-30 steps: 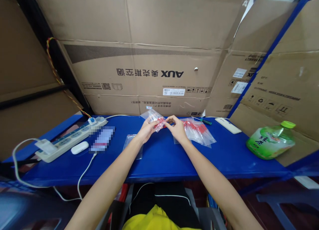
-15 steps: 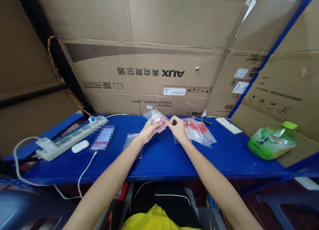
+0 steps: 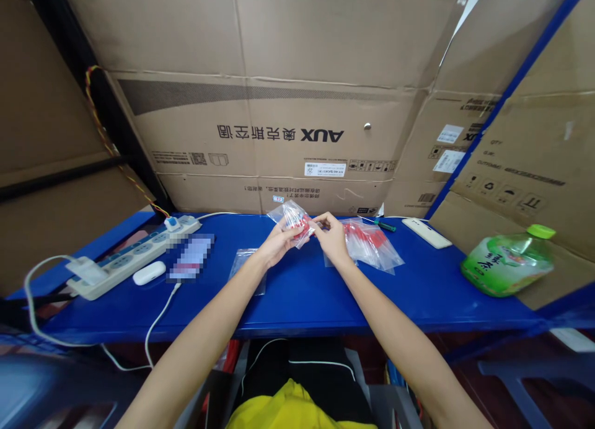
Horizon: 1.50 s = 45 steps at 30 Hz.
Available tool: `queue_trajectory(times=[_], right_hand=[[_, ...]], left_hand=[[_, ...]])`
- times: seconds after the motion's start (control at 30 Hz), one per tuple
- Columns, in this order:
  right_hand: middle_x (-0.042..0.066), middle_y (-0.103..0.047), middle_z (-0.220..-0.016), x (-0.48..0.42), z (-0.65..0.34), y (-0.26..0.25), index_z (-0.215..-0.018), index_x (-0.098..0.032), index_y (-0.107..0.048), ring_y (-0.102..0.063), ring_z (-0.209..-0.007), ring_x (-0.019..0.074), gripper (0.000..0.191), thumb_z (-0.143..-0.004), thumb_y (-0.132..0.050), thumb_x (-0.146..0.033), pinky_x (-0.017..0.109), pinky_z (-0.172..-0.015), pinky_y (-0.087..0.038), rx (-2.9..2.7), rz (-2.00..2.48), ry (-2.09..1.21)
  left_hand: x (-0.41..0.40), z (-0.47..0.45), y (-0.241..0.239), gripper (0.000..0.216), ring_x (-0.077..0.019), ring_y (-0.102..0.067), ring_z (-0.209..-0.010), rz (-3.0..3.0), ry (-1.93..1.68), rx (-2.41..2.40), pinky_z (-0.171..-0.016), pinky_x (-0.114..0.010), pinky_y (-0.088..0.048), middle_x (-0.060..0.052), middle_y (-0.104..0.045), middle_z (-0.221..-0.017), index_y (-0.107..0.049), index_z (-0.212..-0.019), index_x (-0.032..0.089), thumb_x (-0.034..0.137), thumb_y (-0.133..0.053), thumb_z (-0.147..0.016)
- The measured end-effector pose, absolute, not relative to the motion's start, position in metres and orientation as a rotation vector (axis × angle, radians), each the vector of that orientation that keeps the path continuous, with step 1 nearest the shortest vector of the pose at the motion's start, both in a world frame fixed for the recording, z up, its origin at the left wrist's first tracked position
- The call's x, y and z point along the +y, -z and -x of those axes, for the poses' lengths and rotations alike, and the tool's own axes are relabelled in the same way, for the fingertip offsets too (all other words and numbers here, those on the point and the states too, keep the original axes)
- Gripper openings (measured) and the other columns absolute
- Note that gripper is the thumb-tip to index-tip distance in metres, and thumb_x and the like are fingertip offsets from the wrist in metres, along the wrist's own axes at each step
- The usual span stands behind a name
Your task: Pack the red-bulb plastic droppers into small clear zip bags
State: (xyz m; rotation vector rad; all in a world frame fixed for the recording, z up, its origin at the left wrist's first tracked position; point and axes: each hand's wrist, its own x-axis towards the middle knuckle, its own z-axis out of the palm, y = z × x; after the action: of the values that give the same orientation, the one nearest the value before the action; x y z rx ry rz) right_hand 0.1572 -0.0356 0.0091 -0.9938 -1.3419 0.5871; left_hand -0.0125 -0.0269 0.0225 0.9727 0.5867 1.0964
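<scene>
Between my hands, above the blue table (image 3: pixel 297 305), is a clear plastic bag (image 3: pixel 291 213) with red on it. My left hand (image 3: pixel 277 243) is closed on its left and lower side. Pinched at its right edge is my right hand (image 3: pixel 331 235), its fingertips on the plastic. What the bag contains is too small to make out. Several similar clear bags with red parts (image 3: pixel 372 246) lie in an overlapping pile right beside my right hand. A flat clear bag (image 3: pixel 246 265) lies partly beneath my left forearm.
At the left are a power strip (image 3: pixel 139 252), a white earphone case (image 3: pixel 149 273) and a phone (image 3: pixel 191 258) on a cable. A green screwdriver (image 3: pixel 385 227), a white power bank (image 3: pixel 426 232) and a green bottle (image 3: pixel 506 265) lie at the right. Cardboard (image 3: pixel 288 106) walls the back.
My right fingers have shifted slightly along the bag's right edge. The left hand keeps its hold, and the bag stays in nearly the same place.
</scene>
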Motion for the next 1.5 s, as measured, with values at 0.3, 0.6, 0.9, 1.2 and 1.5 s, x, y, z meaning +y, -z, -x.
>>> queue_trajectory(times=[0.3, 0.6, 0.9, 1.2, 1.5], right_hand=[[-0.002, -0.066, -0.075, -0.033, -0.162, -0.018, -0.087, -0.023, -0.064, -0.061, -0.063, 0.0151, 0.039, -0.073, -0.084, -0.053, 0.029, -0.061, -0.054, -1.11, 0.842, -0.827], [-0.002, -0.07, -0.078, -0.033, -0.165, -0.022, -0.086, -0.025, -0.052, -0.068, -0.062, 0.0162, 0.051, -0.068, -0.088, -0.057, 0.031, -0.059, -0.061, -0.953, 0.77, -1.008], [-0.007, -0.058, -0.067, -0.044, -0.16, -0.025, -0.102, -0.026, -0.061, -0.056, -0.053, 0.0124, 0.044, -0.081, -0.079, -0.061, 0.024, -0.048, -0.045, -1.267, 0.805, -0.966], [0.0, -0.064, -0.067, -0.044, -0.162, -0.026, -0.083, -0.023, -0.071, -0.056, -0.06, 0.0171, 0.04, -0.081, -0.077, -0.062, 0.03, -0.054, -0.046, -1.354, 0.919, -0.772], [-0.002, -0.062, -0.06, -0.04, -0.164, -0.022, -0.077, -0.024, -0.066, -0.058, -0.056, 0.018, 0.042, -0.077, -0.08, -0.063, 0.032, -0.055, -0.049, -1.279, 0.912, -0.852]], left_hand=[[-0.018, 0.016, -0.02, 0.07, -0.0307, -0.07, -0.119, -1.057, -1.272, 0.971, -0.093, -0.046, -0.062, -0.021, -0.058, -0.151, -0.046, -0.15, 0.023, 0.044, -0.078, -0.091], [-0.049, 0.008, -0.032, 0.056, -0.0305, -0.057, -0.137, -1.764, -1.377, 0.572, -0.122, -0.04, -0.039, -0.012, -0.065, -0.142, -0.072, -0.13, 0.025, 0.032, -0.09, -0.077], [-0.036, 0.014, -0.025, 0.021, -0.0195, -0.067, -0.087, -1.839, -1.637, 0.953, -0.089, -0.028, -0.051, -0.004, -0.076, -0.096, -0.073, -0.104, 0.021, 0.04, -0.066, -0.098], [-0.029, 0.01, -0.027, 0.036, -0.0164, -0.065, -0.069, -1.534, -1.494, 0.803, -0.07, -0.026, -0.052, 0.001, -0.069, -0.074, -0.065, -0.091, 0.021, 0.056, -0.075, -0.088], [-0.025, 0.014, -0.03, 0.03, -0.02, -0.068, -0.09, -1.433, -1.594, 0.817, -0.078, -0.028, -0.054, -0.004, -0.073, -0.096, -0.068, -0.095, 0.021, 0.048, -0.075, -0.087]])
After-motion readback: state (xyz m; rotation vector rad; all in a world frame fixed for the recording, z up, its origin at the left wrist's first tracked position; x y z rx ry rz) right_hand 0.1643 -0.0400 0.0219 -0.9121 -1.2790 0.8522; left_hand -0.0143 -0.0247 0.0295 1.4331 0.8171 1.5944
